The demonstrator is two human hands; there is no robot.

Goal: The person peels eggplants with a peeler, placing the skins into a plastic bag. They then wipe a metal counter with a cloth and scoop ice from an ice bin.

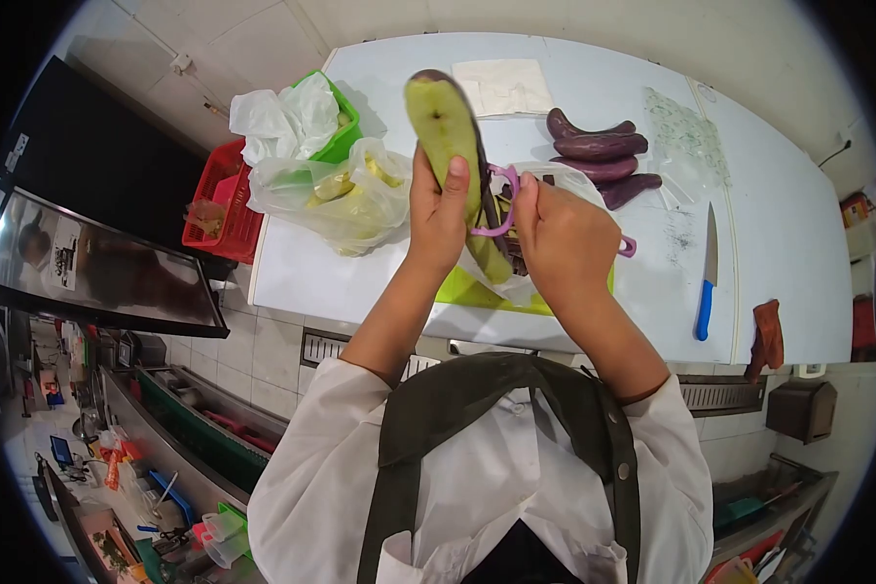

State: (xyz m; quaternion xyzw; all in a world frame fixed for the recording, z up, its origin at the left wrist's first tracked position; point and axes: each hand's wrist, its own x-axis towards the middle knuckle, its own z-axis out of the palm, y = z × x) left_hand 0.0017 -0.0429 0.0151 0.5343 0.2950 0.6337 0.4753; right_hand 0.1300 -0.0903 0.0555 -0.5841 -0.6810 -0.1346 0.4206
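Upright in my left hand (440,219) is a long halved eggplant (443,122), its pale cut face toward me and dark skin along its right edge. My fingers wrap around its middle. My right hand (569,234) is closed around a purple peeler (496,232), whose head lies against the eggplant's skin side. The handle's end sticks out past my fist. Below them, dark peels (519,261) lie in a thin white plastic bag (589,190) over a yellow-green board (457,289). Several whole purple eggplants (602,148) rest just beyond my right hand.
On the white table (307,282), a blue-handled knife (708,277) lies to the right, near a brown cloth (767,336) at the edge. A bag of pale produce (346,209), a green basket (344,131) and a red basket (214,195) stand left. A folded white cloth (501,86) lies behind.
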